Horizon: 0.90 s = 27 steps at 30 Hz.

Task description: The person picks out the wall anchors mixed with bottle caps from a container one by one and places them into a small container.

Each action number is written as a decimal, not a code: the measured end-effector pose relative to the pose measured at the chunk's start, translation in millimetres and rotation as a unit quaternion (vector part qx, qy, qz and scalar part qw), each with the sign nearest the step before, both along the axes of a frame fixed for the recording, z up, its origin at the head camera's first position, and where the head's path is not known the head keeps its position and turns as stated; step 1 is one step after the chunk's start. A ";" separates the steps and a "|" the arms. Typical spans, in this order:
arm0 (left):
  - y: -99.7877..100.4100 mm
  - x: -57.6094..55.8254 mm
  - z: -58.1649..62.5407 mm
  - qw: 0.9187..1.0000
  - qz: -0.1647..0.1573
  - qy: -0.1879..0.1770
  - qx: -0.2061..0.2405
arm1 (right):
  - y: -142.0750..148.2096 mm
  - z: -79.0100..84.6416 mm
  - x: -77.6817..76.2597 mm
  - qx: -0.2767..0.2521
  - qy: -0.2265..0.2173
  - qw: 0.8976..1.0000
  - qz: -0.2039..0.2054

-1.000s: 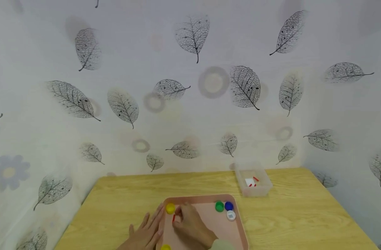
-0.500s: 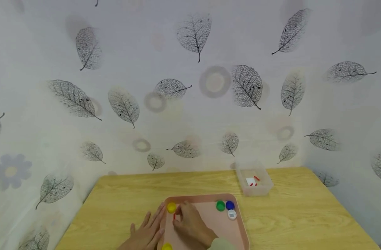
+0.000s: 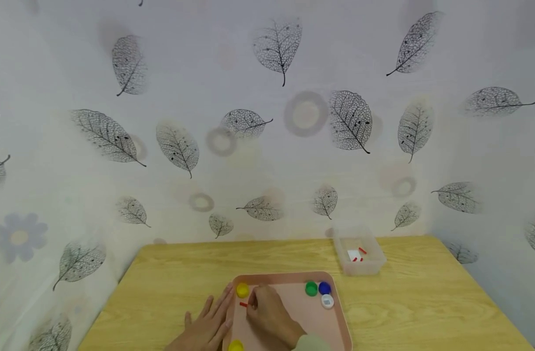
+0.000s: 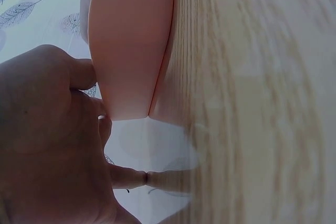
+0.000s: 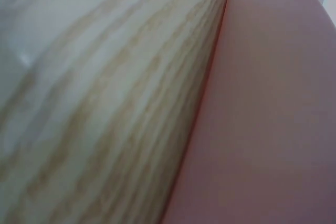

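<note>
My right hand [image 3: 269, 312] reaches over the pink tray [image 3: 289, 280], pinching a small red stick [image 3: 243, 304] between thumb and fingertips. The stick's free end points left, just below a yellow round cap [image 3: 242, 290]. My left hand [image 3: 204, 325] lies at the tray's left rim with fingers extended. In the left wrist view, that hand [image 4: 50, 135] touches the edge of the tray's outer wall [image 4: 128, 51]. A second yellow cap [image 3: 236, 346] sits in the near left corner. The right wrist view takes in only the tray's side [image 5: 268, 103] and wood grain, not my right fingers.
Green [image 3: 311, 288], blue [image 3: 324, 288] and white [image 3: 327, 301] round caps cluster in the tray's far right corner. Behind the tray, a translucent box [image 3: 361, 267] contains several red pieces and a white square. The wooden table [image 3: 184, 268] meets a leaf-patterned wall.
The red stick has turned from upright in the head view to nearly level, still in my right fingers. My left hand keeps its place on the tray; the head view has shifted slightly.
</note>
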State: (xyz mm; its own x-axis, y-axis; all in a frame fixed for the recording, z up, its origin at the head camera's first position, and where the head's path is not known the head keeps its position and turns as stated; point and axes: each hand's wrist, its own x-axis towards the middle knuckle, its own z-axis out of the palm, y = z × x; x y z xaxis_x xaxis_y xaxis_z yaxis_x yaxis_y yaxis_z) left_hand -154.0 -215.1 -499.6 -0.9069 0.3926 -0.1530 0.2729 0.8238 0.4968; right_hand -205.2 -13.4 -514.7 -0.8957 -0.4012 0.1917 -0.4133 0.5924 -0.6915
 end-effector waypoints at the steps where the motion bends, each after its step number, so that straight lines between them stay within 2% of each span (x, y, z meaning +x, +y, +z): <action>1: -0.3 0.1 0.1 1.000 -0.001 0.002 -0.001 | -0.1 0.2 0.0 -0.002 -0.002 1.000 0.001; 7: -1.1 0.1 0.9 1.000 0.007 -0.005 -0.001 | 0.6 2.0 1.4 -0.015 0.004 1.000 0.003; 13: -2.5 0.1 0.8 1.000 0.000 -0.005 0.003 | 7.1 6.5 2.9 -0.052 -0.028 0.998 0.002; 19: -1.9 -0.3 3.5 1.000 -0.010 0.000 0.013 | 14.2 15.1 5.4 -0.078 -0.013 0.997 -0.007; 23: -2.1 1.7 5.2 1.000 -0.012 0.000 0.019 | 18.6 22.0 9.0 -0.080 -0.025 0.996 -0.017; 27: -0.4 1.2 5.2 1.000 -0.011 0.007 0.011 | 25.6 25.5 10.5 -0.073 -0.014 0.997 -0.032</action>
State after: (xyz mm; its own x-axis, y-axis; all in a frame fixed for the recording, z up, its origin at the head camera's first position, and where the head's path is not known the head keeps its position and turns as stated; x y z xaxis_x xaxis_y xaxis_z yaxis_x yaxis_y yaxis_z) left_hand -152.8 -215.5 -494.4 -0.9003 0.4153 -0.1305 0.2980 0.8064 0.5108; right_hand -194.7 12.2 -489.2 -0.9246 -0.3122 0.2182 -0.3568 0.5097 -0.7829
